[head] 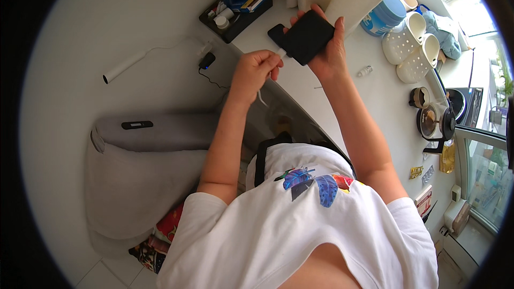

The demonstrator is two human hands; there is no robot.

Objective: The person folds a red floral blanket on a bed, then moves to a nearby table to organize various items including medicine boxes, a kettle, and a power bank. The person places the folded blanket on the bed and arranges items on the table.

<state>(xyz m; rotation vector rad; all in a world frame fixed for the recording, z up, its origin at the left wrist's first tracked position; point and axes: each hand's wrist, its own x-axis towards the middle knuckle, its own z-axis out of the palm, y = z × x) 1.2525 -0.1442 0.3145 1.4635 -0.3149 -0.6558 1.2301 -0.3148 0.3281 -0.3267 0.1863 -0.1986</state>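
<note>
My right hand (335,50) holds a flat black rectangular device (309,36), which looks like a power bank, on its palm above the white tabletop (297,82). Between the thumb and fingers of my left hand (259,66) is the white plug of a cable (281,53). The plug meets the device's lower left edge; whether it is fully inserted cannot be seen. The white cord (262,99) hangs below my left hand. A dark, rounded object (276,33) shows behind the device, partly covered by it.
A black tray (237,28) with small bottles and boxes stands at the table's far left. Right lie a small clear bottle (365,71), white clogs (405,42), a blue tub (383,14) and a glass pot (433,122). A grey padded seat (148,184) is at left, near a plugged-in black adapter (207,61).
</note>
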